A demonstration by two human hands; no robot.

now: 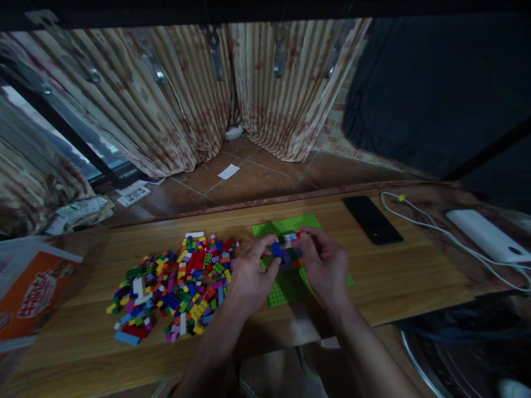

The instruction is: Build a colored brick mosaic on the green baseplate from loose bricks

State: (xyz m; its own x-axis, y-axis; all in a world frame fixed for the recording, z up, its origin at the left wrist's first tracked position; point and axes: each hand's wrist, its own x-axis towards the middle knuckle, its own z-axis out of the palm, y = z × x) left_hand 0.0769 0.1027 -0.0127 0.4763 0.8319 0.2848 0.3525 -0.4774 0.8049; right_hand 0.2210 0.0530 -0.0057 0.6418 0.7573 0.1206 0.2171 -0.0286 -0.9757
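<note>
Both hands meet over the green baseplate [286, 225], which lies flat near the middle of the bench [406, 276], closer to its far edge. The left hand [250, 276] and the right hand [326, 265] are drawn together, fingers closed from either side on a small block of joined bricks [287, 250] held just above the plate; in the dim light it is hard to tell whether the block touches the plate. A loose pile of coloured bricks [174, 287] spreads just left of the left hand. Toward the far right corner lie a black phone [372, 219], a white cable [431, 229] and a white power bank [487, 235].
</note>
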